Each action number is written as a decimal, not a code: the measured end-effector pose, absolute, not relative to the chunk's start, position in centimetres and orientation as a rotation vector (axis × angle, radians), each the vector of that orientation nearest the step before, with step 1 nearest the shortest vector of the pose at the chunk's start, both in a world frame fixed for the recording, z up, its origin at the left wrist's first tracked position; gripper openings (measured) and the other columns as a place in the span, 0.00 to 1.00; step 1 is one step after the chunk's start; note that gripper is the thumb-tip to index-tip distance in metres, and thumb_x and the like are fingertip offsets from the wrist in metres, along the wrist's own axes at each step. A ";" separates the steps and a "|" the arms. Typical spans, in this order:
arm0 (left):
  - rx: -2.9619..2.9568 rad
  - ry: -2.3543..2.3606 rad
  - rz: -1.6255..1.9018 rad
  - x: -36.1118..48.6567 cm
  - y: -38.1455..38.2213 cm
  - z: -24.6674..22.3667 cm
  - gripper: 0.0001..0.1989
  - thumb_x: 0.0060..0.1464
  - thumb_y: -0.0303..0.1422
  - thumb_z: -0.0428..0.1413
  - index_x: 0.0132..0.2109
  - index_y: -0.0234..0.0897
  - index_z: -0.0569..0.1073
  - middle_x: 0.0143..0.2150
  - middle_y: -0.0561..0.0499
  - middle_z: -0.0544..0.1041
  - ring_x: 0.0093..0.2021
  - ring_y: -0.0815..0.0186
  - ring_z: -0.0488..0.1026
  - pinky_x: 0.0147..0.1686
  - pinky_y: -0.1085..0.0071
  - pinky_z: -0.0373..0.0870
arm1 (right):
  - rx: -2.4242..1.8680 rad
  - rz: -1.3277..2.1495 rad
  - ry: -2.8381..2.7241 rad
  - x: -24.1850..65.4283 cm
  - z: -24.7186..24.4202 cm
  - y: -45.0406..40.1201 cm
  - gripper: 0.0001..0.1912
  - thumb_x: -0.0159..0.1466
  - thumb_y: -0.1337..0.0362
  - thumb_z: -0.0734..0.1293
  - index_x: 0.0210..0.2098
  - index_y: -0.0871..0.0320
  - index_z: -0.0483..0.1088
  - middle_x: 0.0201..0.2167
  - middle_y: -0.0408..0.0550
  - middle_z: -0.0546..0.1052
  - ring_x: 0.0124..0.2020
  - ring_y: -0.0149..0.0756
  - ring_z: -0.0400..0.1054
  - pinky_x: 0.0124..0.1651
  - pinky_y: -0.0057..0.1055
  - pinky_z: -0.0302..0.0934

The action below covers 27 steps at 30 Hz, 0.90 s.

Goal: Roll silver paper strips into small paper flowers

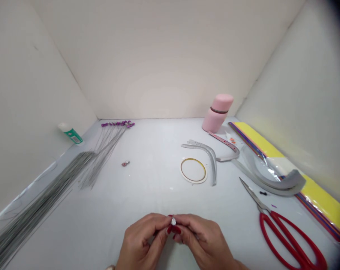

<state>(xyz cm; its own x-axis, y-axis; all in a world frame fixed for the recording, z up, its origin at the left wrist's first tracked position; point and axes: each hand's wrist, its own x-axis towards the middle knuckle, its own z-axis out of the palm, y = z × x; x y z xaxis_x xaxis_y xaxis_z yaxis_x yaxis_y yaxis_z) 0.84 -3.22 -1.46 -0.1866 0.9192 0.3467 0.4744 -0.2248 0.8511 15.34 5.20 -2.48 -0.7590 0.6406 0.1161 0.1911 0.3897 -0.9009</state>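
Close to the near edge of the table, my left hand (146, 236) and my right hand (205, 236) meet at the fingertips. Pinched between them is a small silvery-white piece (173, 221), mostly covered by fingers, so its exact kind is hard to tell. Both hands are closed, with red nails showing. Ahead of them lies a thin roll of tape (193, 182), with curved silvery strips (211, 157) beside it. Farther left, two tiny pink and silvery pieces (125, 164) rest on the table.
Large red-handled scissors (282, 232) lie at the right, near yellow and coloured sheets (259, 140) and a bent pile of pale strips (285, 185). A pink bottle (218, 112) stands at the back. Grey wires (46, 198), purple-tipped stems (117, 123) and a glue stick (71, 134) occupy the left.
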 end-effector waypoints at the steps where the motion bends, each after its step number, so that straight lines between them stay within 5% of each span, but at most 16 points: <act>1: 1.619 1.616 1.394 0.9 -3.2 -1.4 0.12 0.51 0.19 0.51 0.41 0.37 0.73 0.35 0.47 0.78 0.33 0.67 0.75 0.33 0.76 0.73 | -0.709 1.322 -2.217 15.3 -2.5 5.2 0.13 0.63 0.61 0.57 0.39 0.56 0.71 0.26 0.46 0.78 0.26 0.31 0.72 0.30 0.21 0.67; 27: 1.970 1.701 1.461 0.8 -3.3 -1.1 0.14 0.44 0.17 0.55 0.38 0.36 0.70 0.30 0.50 0.79 0.30 0.68 0.77 0.32 0.78 0.73 | -0.596 1.355 -2.291 15.6 -1.6 5.3 0.13 0.64 0.64 0.55 0.39 0.57 0.70 0.25 0.46 0.76 0.26 0.30 0.70 0.29 0.19 0.65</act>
<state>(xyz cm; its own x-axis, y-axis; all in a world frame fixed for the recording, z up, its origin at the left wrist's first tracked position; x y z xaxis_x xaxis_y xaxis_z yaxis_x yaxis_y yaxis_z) 0.84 -3.34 -1.08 -0.1219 0.8240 0.5534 0.6712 -0.3423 0.6576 15.61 5.35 -1.58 -0.8239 0.5516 0.1301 0.1516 0.4357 -0.8872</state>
